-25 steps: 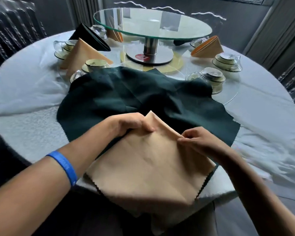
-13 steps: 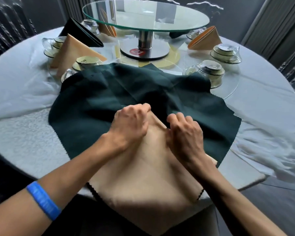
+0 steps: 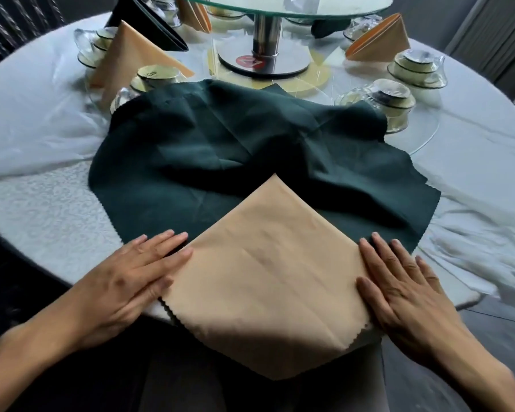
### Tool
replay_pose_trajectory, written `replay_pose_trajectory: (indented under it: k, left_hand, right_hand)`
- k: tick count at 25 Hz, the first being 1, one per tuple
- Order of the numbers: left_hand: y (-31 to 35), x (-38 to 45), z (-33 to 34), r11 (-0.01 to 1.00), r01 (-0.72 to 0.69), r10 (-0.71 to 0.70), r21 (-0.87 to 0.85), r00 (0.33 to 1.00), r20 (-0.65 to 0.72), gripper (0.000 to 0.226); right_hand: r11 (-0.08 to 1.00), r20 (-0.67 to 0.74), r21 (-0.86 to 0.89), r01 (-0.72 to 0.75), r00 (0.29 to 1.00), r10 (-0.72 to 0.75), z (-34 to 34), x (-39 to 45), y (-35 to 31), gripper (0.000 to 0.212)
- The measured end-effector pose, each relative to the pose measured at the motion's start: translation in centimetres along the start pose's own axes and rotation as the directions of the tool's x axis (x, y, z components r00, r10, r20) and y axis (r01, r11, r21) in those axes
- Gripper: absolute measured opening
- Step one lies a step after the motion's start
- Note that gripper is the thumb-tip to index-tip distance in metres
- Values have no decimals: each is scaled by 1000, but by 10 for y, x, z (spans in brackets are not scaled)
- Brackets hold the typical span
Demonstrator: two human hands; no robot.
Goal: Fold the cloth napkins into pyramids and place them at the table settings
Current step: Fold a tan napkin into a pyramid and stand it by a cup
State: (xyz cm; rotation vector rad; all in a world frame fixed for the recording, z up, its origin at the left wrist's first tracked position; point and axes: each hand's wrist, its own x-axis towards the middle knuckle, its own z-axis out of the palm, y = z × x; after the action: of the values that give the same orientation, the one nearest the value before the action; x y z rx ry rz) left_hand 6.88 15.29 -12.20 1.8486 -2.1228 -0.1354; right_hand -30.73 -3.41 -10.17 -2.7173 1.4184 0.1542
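Both hands have spread apart: your left hand (image 3: 131, 281) and right hand (image 3: 399, 286) press flat-fingered on the tan napkin's (image 3: 265, 275) side corners, gripping nothing. Its overhanging near corner could drag the fold off the table (image 3: 42, 209).

I am seeing the folded napkin (image 3: 265, 272) lying on a spread cloth (image 3: 220, 162) at the table (image 3: 36, 203) edge nearest me. My left hand (image 3: 131, 281) is lying at its left side, my right hand (image 3: 399, 289) at its right. Behind the cloth, the turntable stand (image 3: 263, 55) is standing mid-table.
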Motion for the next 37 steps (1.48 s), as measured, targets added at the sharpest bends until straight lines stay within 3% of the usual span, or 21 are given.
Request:
replay_pose_trajectory:
  k: [3,4,5,7,10,12,15,17,20,22,25,28,30,32,34,37]
  left_hand:
    - [22,29,-13,989,129,-139,-70,975,-175,48]
    - [30,48,-16,970,191,-217,-148,959,-183,47]
    - [36,68,-19,925,271,-313,-266,941,-130,47]
    - [39,107,-22,757,443,-445,-481,888,118,42]
    - [37,138,-26,581,575,-450,-576,817,362,11]
    - [36,147,-29,541,542,-432,-643,835,341,3]
    - [32,167,-39,502,418,-449,-757,874,185,5]
    - [25,182,-47,521,422,-465,-742,869,168,5]
    - [9,189,-53,557,491,-447,-670,857,257,8]
    - [7,184,-56,580,454,-411,-677,880,238,5]
    - [21,163,-61,638,277,-312,-719,946,88,7]
    - [35,125,-61,849,-5,-85,-528,986,-146,6]
    - [37,98,-51,956,-184,128,-230,963,-236,11]
    - [32,80,-32,953,-303,297,4,932,-209,14]
    - [28,69,-13,931,-354,365,89,912,-185,14]
    - [25,63,-2,938,-339,347,74,913,-215,18]
  right_hand:
    - [993,-329,88,73,944,-40,-11,20,-13,51]
    - [978,-364,174,112,930,-42,-17,34,-23,39]
    - [946,-327,294,134,945,-33,-25,50,-32,32]
    - [849,-158,519,101,987,-21,-40,80,-50,27]
    - [787,26,616,14,999,-38,-49,105,-63,15]
    - [730,-9,683,19,1000,-17,-53,115,-62,18]
    - [531,-147,843,84,986,76,-68,133,-60,9]
    - [439,-112,896,58,989,97,-79,147,-55,8]
    - [437,3,899,-35,997,74,-83,154,-46,6]
    - [419,11,907,-37,998,65,-84,145,-43,2]
    - [349,-126,931,108,992,30,-85,110,-42,4]
    - [319,-256,905,280,960,-118,-71,64,-37,11]
    - [390,-298,843,369,926,-232,-50,40,-34,21]
    - [527,-348,708,469,882,-317,-26,29,-30,25]
    - [636,-391,561,529,847,-360,-8,26,-27,23]
    - [707,-428,451,546,827,-365,0,24,-27,16]
